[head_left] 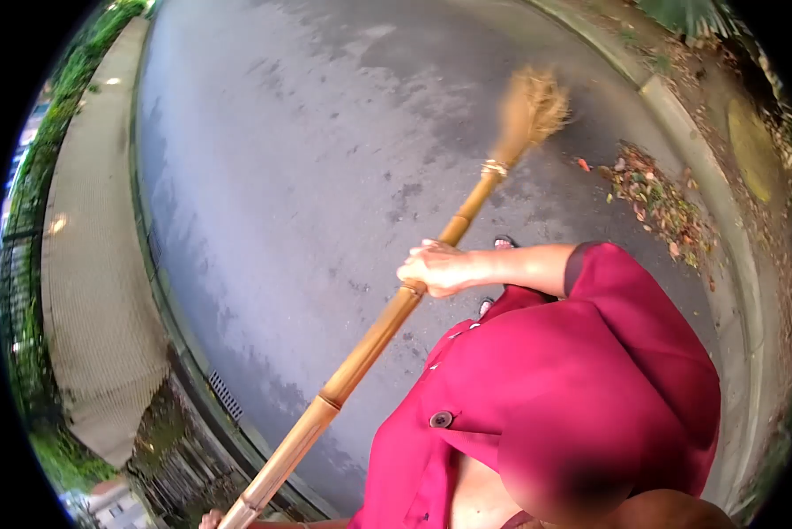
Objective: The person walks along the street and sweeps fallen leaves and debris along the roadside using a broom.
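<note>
A long bamboo broom (369,348) runs slantwise across the view from the bottom left to the upper right. My right hand (438,267) is wrapped round its handle, a short way from the bound head. At the bottom edge, my left hand (211,520) is partly cut off, with its visible fingers against the top end of the handle. The straw bristles (534,106) are slightly blurred over the asphalt. A heap of dry leaves (656,203) lies beside them, apart from the bristles.
Along the right, a concrete kerb (691,132) borders soil and plants. A paved walkway (105,229) with greenery stands at the left, near a drain grate (225,395). My sandalled feet (504,242) show on the asphalt road (281,176).
</note>
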Demonstrator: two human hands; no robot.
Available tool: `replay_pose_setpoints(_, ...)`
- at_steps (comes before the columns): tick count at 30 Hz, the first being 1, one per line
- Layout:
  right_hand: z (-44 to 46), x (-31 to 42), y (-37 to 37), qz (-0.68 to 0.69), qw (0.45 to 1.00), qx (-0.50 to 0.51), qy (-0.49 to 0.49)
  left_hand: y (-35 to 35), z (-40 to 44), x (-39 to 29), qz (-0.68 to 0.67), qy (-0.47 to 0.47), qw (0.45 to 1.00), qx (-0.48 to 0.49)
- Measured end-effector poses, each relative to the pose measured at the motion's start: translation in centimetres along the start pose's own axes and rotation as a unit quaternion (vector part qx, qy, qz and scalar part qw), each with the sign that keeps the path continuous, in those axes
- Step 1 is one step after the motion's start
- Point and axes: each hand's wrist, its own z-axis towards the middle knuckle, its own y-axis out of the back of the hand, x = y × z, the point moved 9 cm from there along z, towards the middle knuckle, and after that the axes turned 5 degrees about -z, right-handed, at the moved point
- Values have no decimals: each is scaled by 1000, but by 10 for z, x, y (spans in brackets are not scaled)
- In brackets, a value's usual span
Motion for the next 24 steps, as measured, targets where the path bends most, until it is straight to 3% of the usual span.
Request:
replay_pose_setpoints(4, 50, -11, -33, -2, 1000, -24, 8, -17, -36, -39, 60, -114, 990, 49)
replay_pose_setpoints(6, 47, -28, -51, -10, 999, -37, -3, -46, -40, -30, 77, -223, 964, 125)
replay_pose_setpoints(8, 10, -35, -59, 8, 997, -61, -56, -48, -19, 5, 20, -120, 985, 121)
replay_pose_setpoints(9, -18, -40, -61, 11, 994, -90, -66, -61, -19, 20, 34, -113, 989, 93)
replay_pose_setpoints(10, -49, -48, -63, 21, 991, -71, -114, -70, -15, 37, 57, -95, 984, 139)
replay_pose_setpoints(12, -118, -63, -65, -23, 978, -101, -181, -97, -34, 72, 198, -221, 922, 247)
replay_pose_setpoints(14, -206, -93, -75, -68, 953, -100, -278, -123, -74, 130, 246, -196, 910, 269)
replay_pose_setpoints(15, -252, -105, -79, -87, 937, -116, -318, -112, -84, 181, 168, -44, 946, 273)
replay_pose_setpoints(16, -300, -123, -89, -76, 927, -102, -354, -136, -123, 200, 100, -10, 934, 343)
replay_pose_setpoints(17, -339, -131, -83, -64, 914, -98, -387, -146, -150, 218, 127, -23, 917, 378)
replay_pose_setpoints(20, -402, -120, -52, -124, 896, -77, -420, -146, -202, 280, 19, 230, 909, 346)
replay_pose_setpoints(22, -404, -96, -39, -87, 874, -56, -475, -138, -190, 279, 108, 191, 911, 349)
replay_pose_setpoints(24, -378, -69, -29, -136, 894, -54, -423, -131, -167, 273, 102, 222, 924, 294)
